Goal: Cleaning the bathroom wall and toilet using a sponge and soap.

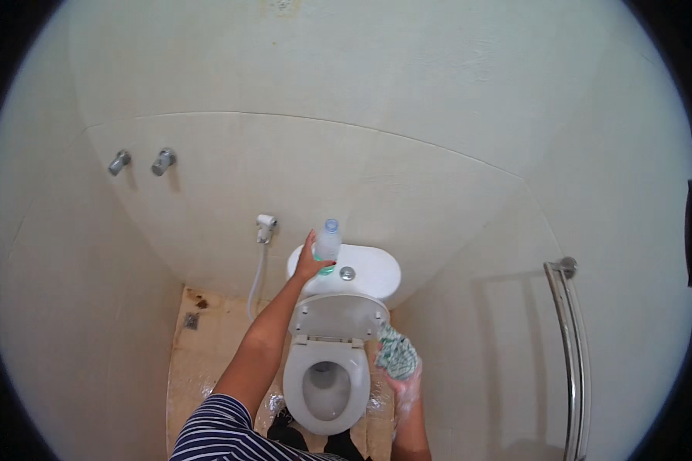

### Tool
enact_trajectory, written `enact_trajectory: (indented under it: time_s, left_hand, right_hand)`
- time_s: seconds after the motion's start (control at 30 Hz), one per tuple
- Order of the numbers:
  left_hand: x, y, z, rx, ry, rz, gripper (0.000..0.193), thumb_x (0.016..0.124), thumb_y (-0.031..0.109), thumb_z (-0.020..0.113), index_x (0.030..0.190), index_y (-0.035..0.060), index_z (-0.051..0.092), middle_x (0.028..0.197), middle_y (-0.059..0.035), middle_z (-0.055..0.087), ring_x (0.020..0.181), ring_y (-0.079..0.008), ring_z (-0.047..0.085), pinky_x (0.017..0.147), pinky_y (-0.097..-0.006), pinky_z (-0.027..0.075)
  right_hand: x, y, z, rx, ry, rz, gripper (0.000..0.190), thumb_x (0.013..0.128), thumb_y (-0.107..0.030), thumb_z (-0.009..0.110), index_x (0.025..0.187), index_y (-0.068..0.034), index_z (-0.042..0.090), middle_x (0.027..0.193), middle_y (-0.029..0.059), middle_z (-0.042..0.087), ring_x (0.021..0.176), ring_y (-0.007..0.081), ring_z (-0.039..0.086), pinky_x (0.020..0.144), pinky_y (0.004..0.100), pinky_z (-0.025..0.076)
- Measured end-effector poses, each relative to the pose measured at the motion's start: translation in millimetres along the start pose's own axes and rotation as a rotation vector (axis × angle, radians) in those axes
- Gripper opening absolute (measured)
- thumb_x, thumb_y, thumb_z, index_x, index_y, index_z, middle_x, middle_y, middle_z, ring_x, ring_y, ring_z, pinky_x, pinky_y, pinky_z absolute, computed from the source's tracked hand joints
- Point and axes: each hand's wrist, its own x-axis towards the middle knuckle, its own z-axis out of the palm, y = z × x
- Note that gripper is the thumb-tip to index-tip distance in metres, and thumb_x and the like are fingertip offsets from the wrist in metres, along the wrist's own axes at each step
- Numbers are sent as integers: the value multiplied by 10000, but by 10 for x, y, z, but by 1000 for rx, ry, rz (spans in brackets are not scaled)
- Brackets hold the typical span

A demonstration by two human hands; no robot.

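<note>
My left hand [311, 261] is wrapped around a clear plastic bottle [328, 246] with green liquid at its bottom and no cap on its neck. The bottle is upright at the toilet's white cistern lid [375, 268], left of the chrome flush button [347, 274]; whether it rests on the lid I cannot tell. In my right hand [406, 382], wet with suds, is a bunched green-and-white cloth [397, 352], held to the right of the toilet bowl. The toilet lid [341, 314] is raised against the cistern, and the seat [295, 385] lies down on the bowl.
A bidet sprayer [265, 226] with a white hose [256, 282] hangs on the wall left of the cistern. Two chrome valves [163, 162] stick out farther left. A metal towel rail [570, 351] runs along the right wall. The tiled floor [236, 322] looks wet, with a drain [191, 321].
</note>
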Motion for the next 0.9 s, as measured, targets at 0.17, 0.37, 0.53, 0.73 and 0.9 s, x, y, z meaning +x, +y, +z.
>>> enact_trajectory:
  time_s: [0.17,0.37,0.53,0.73,0.9]
  left_hand:
    - [-35,146,98,13,-153,-100,742,550,222,802,1154,48,408,1061,-176,553,1012,-289,534,847,-368,427]
    - [-241,747,-1,-31,-122,342,680,545,214,775,1127,50,463,992,-157,585,959,-310,551,820,-367,440]
    - [-640,1827,-341,201,-613,588,707,538,291,749,1149,61,477,968,-179,570,920,-325,546,802,-380,433]
    - [-1344,1832,-176,360,-1000,507,759,528,371,737,1175,120,431,886,-185,579,846,-361,552,754,-425,425]
    - [-1546,1900,-186,575,-1422,373,716,530,338,740,1128,137,401,863,-171,608,823,-355,585,702,-438,451]
  right_hand:
    - [-298,318,-226,53,39,-108,315,840,-250,408,1054,-76,560,1012,129,594,868,307,574,783,500,436]
    - [-314,113,35,-133,-157,-445,325,869,-269,450,1139,-101,522,1083,90,567,948,235,550,799,345,448]
    - [-337,82,1016,-619,149,-1083,372,881,-258,474,1199,-67,486,1213,97,486,1033,193,500,866,282,383]
    - [-248,244,217,-1674,864,-1342,233,831,-174,540,943,26,583,889,157,600,849,268,577,781,344,440]
    - [-433,281,-116,-1371,603,-878,272,845,-242,532,840,22,599,750,128,607,675,222,548,665,332,431]
